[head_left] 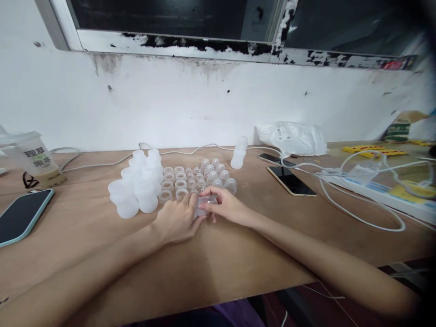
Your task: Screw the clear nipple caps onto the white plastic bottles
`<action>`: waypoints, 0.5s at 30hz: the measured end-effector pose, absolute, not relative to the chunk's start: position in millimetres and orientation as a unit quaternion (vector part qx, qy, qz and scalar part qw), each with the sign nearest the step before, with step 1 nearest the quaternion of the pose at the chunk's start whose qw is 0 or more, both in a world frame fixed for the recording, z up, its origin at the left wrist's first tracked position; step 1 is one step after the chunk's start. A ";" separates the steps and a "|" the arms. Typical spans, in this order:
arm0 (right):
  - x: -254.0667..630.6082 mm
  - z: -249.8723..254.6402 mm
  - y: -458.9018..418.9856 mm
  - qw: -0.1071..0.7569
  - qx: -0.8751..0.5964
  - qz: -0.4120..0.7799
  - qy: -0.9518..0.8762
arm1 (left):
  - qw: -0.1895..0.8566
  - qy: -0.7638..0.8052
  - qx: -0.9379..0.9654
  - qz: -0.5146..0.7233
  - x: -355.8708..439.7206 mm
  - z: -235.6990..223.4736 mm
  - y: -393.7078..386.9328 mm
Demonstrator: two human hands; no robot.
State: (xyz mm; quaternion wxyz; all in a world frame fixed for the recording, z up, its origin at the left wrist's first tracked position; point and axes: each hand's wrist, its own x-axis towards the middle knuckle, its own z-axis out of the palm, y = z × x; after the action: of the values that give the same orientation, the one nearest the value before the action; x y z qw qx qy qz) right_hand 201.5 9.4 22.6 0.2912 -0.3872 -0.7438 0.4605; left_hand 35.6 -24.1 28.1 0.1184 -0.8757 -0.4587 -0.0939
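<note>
Between my hands lies a translucent baby bottle (200,208) with a clear domed cap, partly covered by fingers. My left hand (179,218) is wrapped round its body, and my right hand (223,204) pinches the cap end with thumb and fingers. Just beyond stand rows of clear collar rings (166,185), small clear nipples (191,183) and clear domed caps (211,176). To their left is a cluster of frosted white bottle bodies (134,188). One capped bottle (239,153) stands upright near the wall.
A phone (22,218) and a drink cup (39,159) are at left. Two more phones, one dark and gold-edged (291,180), lie at right. White cables (323,190) loop towards a power strip (381,188). A plastic bag (293,138) rests against the wall.
</note>
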 end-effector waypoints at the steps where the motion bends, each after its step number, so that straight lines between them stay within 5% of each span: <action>1: 202.0 23.4 9.0 0.286 -0.379 0.463 -0.749 | 0.114 -0.459 -0.877 -0.086 35.9 29.1 -23.2; 4: 204.2 29.1 8.0 0.285 -0.348 0.439 -0.778 | 0.101 -0.463 -0.877 -0.078 33.9 33.1 -18.7; 9: 229.8 57.2 11.9 0.309 -0.346 0.182 -0.867 | 0.060 -0.505 -0.855 -0.100 23.4 36.8 -9.2; 15: 248.8 62.5 19.0 0.111 -0.397 0.003 -0.911 | 0.053 -0.534 -0.835 -0.120 21.5 40.2 -8.0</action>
State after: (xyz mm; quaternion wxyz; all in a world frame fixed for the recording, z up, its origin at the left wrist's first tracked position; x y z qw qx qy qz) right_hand 248.8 19.0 62.5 0.1114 -0.3969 -0.9111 0.0026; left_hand 21.5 -8.0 40.2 0.0526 -0.8353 -0.5339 -0.1203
